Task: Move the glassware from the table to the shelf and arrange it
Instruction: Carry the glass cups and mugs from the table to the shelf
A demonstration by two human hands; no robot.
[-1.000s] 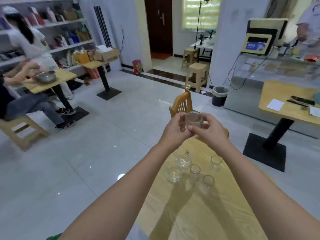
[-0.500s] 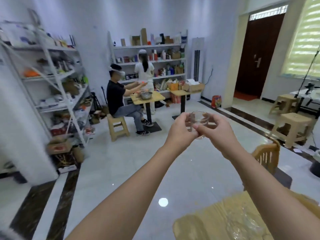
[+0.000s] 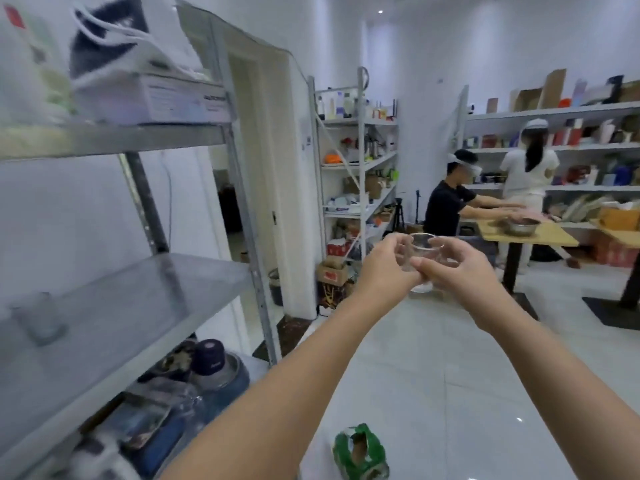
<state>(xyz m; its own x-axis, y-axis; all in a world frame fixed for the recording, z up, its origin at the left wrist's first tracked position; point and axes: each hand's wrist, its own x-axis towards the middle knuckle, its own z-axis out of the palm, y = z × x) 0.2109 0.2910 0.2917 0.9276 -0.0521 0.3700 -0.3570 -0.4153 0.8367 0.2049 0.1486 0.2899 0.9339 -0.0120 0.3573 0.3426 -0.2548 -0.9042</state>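
Glass (image 3: 420, 252): one clear cup, upright, held in mid-air at centre frame, over the floor (image 3: 433, 375). Left hand (image 3: 388, 268): fingers curled on the cup's 9 o'clock side. Right hand (image 3: 457, 268): fingers curled on its 3 o'clock side; thumbs meet below the rim. Shelf (image 3: 131, 306): metal rack at 9 o'clock of the hands, well apart; middle board bears a blurred small glass (image 3: 41, 318) near its left end.

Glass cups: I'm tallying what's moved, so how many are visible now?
2: one glass cup held between both hands, one blurry glass already on the near shelf. Others may be hidden.
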